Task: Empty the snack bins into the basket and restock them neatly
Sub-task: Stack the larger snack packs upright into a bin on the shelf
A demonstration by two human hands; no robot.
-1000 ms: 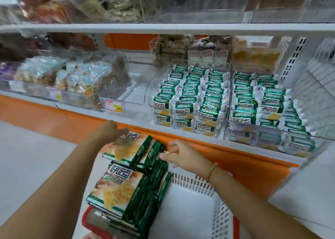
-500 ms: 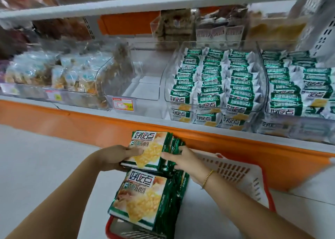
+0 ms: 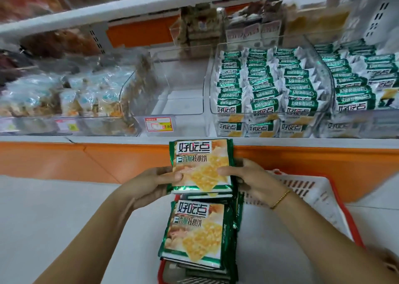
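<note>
1. Head view: the left hand [image 3: 151, 184] and right hand [image 3: 248, 180] clamped a stack of green biscuit packets [image 3: 200, 165] from either side, thumbs on top, over the white basket [image 3: 306, 188].
2. A second stack [image 3: 194, 236] lay in the basket. The empty clear bin [image 3: 179, 102] stood on the shelf above.
3. Judged risk: the glossy wrappers could slide and fan out of the squeeze, or the stack could catch the bin's front lip.

Forearms reach in from the lower corners; left hand [image 3: 155, 182] and right hand [image 3: 254, 181] clasp biscuit packets [image 3: 200, 165] mid-frame, thumbs on top.
</note>
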